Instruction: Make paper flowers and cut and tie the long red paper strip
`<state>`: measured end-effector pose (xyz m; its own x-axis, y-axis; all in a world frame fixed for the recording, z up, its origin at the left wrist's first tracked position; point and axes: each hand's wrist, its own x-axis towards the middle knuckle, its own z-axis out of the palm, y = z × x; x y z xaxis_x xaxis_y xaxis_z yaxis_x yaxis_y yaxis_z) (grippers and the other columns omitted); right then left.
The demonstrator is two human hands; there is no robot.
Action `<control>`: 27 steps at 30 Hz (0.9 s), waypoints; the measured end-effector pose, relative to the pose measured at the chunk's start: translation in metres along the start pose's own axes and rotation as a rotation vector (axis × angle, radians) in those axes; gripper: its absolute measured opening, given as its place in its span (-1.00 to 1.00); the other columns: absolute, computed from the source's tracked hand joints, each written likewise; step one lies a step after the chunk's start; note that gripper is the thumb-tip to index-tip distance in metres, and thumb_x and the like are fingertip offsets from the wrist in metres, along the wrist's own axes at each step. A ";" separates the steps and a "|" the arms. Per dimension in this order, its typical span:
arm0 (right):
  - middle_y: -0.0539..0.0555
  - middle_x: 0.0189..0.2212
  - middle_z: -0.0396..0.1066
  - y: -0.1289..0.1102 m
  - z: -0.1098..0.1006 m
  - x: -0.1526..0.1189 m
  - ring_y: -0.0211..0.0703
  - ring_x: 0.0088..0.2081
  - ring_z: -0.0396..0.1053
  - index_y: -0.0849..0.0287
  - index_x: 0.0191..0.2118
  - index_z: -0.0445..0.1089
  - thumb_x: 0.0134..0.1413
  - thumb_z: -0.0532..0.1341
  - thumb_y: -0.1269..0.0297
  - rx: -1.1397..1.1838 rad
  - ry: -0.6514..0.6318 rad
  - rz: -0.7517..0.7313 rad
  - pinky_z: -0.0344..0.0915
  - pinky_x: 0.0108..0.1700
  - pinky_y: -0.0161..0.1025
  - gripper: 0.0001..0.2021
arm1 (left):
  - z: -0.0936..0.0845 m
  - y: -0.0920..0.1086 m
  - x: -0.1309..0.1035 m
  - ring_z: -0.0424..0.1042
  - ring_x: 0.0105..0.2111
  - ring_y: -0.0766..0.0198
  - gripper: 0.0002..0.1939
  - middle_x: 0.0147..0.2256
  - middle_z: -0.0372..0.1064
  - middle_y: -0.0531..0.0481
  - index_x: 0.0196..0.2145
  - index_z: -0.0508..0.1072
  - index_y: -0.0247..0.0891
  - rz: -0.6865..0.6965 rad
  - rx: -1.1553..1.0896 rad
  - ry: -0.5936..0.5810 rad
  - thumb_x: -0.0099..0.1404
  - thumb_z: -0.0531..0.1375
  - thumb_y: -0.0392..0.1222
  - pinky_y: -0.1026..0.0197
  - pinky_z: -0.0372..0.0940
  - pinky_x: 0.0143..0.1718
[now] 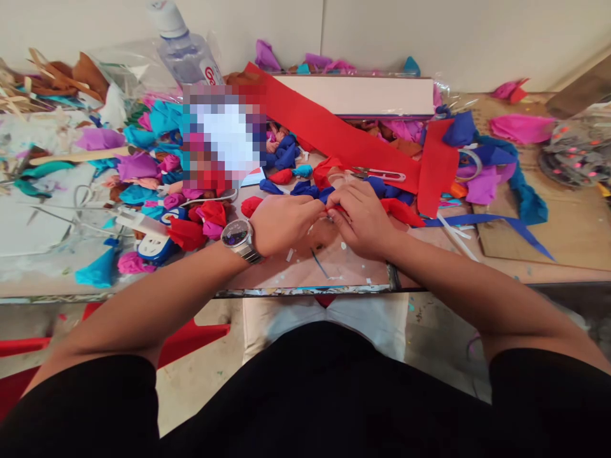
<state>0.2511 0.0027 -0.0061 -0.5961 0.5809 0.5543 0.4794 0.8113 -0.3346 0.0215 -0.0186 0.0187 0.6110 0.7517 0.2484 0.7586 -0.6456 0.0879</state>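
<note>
My left hand (289, 222), with a watch (237, 236) on its wrist, is closed in a pinch near the table's front edge. My right hand (359, 216) meets it there, fingers curled and pressed together. Between the fingertips shows a small bit of red crepe paper (337, 208), mostly hidden by the hands. Behind them lie a long red crepe paper strip (334, 124) and a shorter red strip (436, 168). A slim cutting tool with a pale looped handle (382, 174) rests just beyond my right hand. Rolled blue crepe paper pieces (305, 189) lie close by.
A plastic bottle (186, 51) stands at the back left. A blue and white power strip (157, 245) with cables sits among crumpled paper pieces on the left. A long white box (358, 95) lies along the wall. Cardboard (568, 245) and a tape roll (470, 164) are on the right.
</note>
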 end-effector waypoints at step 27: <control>0.14 -0.25 0.52 0.014 0.003 0.002 0.11 -0.11 0.41 0.07 -0.21 0.39 0.35 0.15 0.32 0.055 -0.060 -0.017 0.31 0.12 0.11 -0.92 | 0.007 0.002 0.002 0.44 -0.42 0.19 -0.58 -0.43 0.53 -0.05 -0.31 0.57 -0.22 -0.126 -0.348 -0.058 0.58 0.06 0.03 0.15 0.12 -0.36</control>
<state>0.2541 0.0153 -0.0117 -0.6421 0.5687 0.5141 0.4341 0.8225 -0.3676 0.0261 -0.0175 0.0123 0.5368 0.8283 0.1604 0.7124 -0.5468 0.4399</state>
